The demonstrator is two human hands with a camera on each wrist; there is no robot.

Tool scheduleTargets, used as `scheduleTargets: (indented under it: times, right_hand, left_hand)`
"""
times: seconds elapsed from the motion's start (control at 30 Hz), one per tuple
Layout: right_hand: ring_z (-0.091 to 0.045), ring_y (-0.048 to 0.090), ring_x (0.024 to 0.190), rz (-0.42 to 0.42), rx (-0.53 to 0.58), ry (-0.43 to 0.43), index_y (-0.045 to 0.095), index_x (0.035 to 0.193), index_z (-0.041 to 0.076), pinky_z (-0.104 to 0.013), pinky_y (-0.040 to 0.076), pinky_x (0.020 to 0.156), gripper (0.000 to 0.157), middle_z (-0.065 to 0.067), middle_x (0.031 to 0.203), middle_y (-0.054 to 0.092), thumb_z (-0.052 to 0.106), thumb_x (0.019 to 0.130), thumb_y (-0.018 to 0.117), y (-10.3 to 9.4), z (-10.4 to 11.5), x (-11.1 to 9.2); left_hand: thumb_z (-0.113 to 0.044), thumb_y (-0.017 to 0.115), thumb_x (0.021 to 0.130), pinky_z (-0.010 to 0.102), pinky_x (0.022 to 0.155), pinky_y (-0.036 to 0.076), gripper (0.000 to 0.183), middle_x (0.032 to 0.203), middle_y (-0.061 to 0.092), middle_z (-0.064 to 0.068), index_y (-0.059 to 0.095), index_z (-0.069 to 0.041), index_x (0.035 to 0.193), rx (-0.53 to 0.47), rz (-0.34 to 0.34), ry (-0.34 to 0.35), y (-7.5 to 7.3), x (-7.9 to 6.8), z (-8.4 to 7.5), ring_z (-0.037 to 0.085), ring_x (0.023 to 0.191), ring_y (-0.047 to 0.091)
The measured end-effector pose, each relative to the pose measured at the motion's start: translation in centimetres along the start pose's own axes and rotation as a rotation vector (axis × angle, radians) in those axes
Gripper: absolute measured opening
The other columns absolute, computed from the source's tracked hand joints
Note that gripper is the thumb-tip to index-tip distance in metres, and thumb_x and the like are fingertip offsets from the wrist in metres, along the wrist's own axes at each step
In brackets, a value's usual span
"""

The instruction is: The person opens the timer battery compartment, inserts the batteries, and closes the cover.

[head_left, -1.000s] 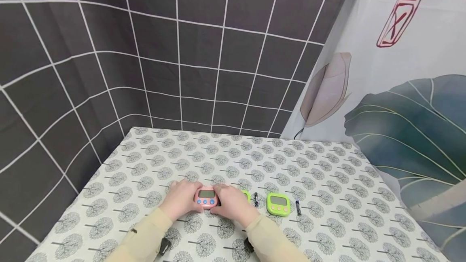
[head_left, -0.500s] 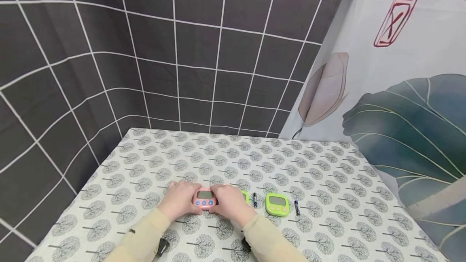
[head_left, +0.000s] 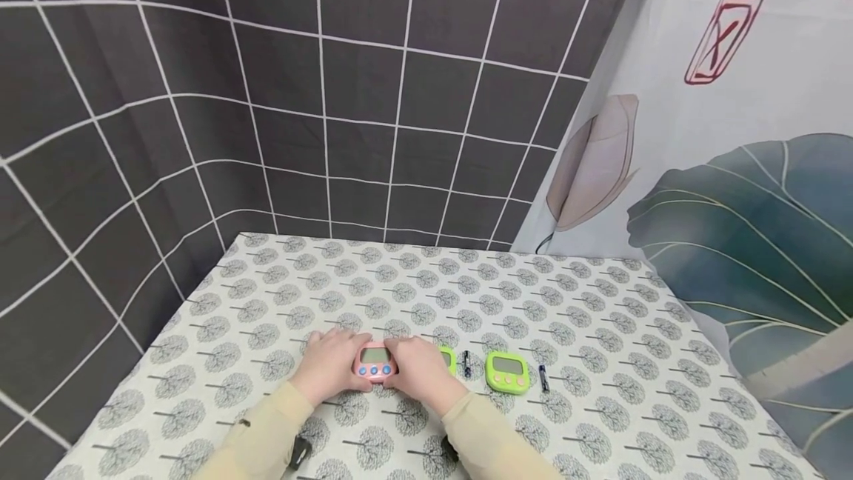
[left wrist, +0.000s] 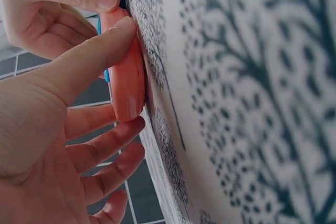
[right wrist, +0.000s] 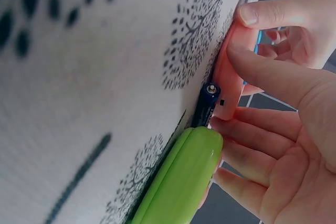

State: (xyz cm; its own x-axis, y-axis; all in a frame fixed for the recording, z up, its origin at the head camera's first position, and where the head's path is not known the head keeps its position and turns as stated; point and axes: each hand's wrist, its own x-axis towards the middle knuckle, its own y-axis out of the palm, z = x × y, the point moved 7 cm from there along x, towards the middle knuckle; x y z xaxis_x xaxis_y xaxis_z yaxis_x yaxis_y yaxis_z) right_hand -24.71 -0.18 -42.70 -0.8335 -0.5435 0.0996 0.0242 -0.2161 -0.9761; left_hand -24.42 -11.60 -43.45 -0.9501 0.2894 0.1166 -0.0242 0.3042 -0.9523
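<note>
A pink digital timer (head_left: 375, 361) with a grey screen and blue buttons lies low at the tablecloth, screen up. My left hand (head_left: 333, 363) grips its left side, thumb at the near edge and fingers toward the far edge. On the other side, my right hand (head_left: 421, 370) holds it the same way. The right wrist view shows a dark blue battery (right wrist: 206, 100) lying between the pink timer and a green timer (right wrist: 178, 182). In the head view the right hand hides that battery and part of the green timer.
Right of the hands, another battery (head_left: 467, 364) lies before a second green timer (head_left: 507, 372) with pink buttons. Beyond that timer is one more battery (head_left: 543, 378). A tree-patterned cloth (head_left: 400, 272) covers the table; a dark grid curtain (head_left: 360, 147) hangs behind.
</note>
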Motion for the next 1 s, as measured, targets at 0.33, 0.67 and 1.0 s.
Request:
scheduleTargets:
  times: [0.33, 0.67, 1.0]
  right_hand:
    - [-0.017, 0.066, 0.087, -0.030, 0.034, -0.048, 0.064, 0.114, 0.006, -0.028, 0.052, 0.079, 0.054, -0.005, 0.102, 0.070, 0.022, 0.066, 0.084, -0.2, 0.2, -0.5]
    - [-0.020, 0.062, 0.106, -0.049, 0.199, -0.040, 0.059, 0.124, 0.007, -0.032, 0.050, 0.091, 0.058, -0.007, 0.119, 0.065, 0.023, 0.072, 0.080, -0.5, -0.4, -0.8]
    - [-0.014, 0.064, 0.083, -0.072, 0.518, 0.130, 0.058, 0.124, -0.002, -0.023, 0.053, 0.071, 0.050, -0.009, 0.102, 0.068, 0.023, 0.083, 0.072, -0.6, -2.2, -0.8]
  left_hand:
    - [-0.047, 0.087, 0.051, 0.037, 0.074, 0.035, 0.068, 0.096, 0.066, 0.000, 0.067, -0.013, 0.106, 0.038, -0.040, 0.023, -0.4, -0.2, -0.4, 0.015, 0.080, 0.052]
    - [-0.050, 0.086, 0.051, 0.034, 0.073, 0.034, 0.069, 0.092, 0.066, -0.002, 0.067, -0.013, 0.107, 0.087, -0.100, 0.047, -1.0, -0.5, -0.4, 0.014, 0.078, 0.049]
    - [-0.045, 0.086, 0.054, 0.033, 0.074, 0.035, 0.074, 0.106, 0.068, 0.004, 0.064, -0.008, 0.114, 0.100, -0.183, 0.104, -2.4, -1.3, -1.6, 0.019, 0.090, 0.054]
